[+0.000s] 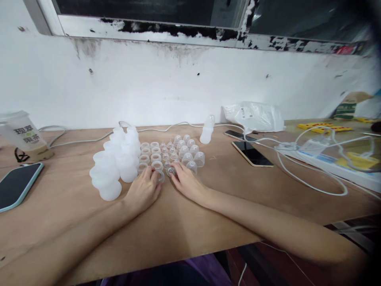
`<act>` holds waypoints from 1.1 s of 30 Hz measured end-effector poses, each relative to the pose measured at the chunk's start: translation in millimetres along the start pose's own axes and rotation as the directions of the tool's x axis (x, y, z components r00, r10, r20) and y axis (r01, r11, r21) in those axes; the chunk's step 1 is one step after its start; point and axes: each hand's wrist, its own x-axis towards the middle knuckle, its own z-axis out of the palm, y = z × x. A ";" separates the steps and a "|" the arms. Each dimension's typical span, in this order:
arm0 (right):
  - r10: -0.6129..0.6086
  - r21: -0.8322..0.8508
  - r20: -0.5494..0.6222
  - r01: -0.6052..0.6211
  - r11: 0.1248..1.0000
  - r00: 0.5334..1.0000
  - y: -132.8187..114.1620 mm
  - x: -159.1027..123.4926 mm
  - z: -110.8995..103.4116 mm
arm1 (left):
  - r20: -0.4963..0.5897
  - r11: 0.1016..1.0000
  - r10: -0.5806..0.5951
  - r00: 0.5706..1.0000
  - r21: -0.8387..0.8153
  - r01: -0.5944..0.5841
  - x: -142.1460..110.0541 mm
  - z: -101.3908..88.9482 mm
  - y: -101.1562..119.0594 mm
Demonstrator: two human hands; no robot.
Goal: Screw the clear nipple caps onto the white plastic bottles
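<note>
My left hand (143, 187) is closed at the near end of the ring rows, its fingers around a clear screw ring (160, 177). Close beside it, my right hand (188, 182) pinches a clear bottle nipple (170, 171) between thumb and fingers. Several frosted white baby bottles (110, 188) stand in rows left of my hands. Between bottles and hands lie rows of more screw rings (144, 158), then more nipples (172, 150). Domed clear caps (199, 159) form rows on the right. One assembled baby bottle (206, 134) stands alone near the wall.
A drink cup (28, 137) and a phone (19, 184) are at the left. On the right lie a dark-screened phone (253, 153), a plastic bag (256, 116), a white power strip (360, 171) and looping white cables (312, 190). The table's front edge runs below my forearms.
</note>
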 end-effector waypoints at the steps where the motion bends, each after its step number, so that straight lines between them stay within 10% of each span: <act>1: -0.006 0.009 -0.004 0.006 1.000 1.000 0.2 0.2 -0.4 | 0.001 1.000 0.000 1.000 -0.003 0.000 0.1 0.0 -0.2; 11: 0.024 -0.026 0.065 -0.022 0.999 0.998 0.4 -3.2 2.3 | 0.018 1.000 -0.002 1.000 0.009 0.002 1.3 -2.6 -0.1; 16: -0.008 -0.095 -0.079 0.001 0.995 0.997 -0.4 6.1 -28.2 | -0.004 1.000 0.023 1.000 0.020 -0.023 0.3 -0.6 -1.0; 22: 0.117 -0.323 -0.428 -0.273 0.906 0.896 75.6 71.2 -100.9 | 0.010 1.000 -0.006 1.000 0.002 0.006 -0.5 -0.8 1.6; 27: 0.411 -0.332 -0.310 -0.503 0.798 0.857 153.7 108.2 -113.8 | 0.016 0.999 -0.023 1.000 0.050 0.022 -1.2 -3.2 3.8; 33: 0.281 -0.230 -0.514 -0.446 0.865 0.811 134.2 83.3 -136.3 | -0.160 0.998 0.038 0.986 0.046 -0.031 -4.8 -21.7 9.1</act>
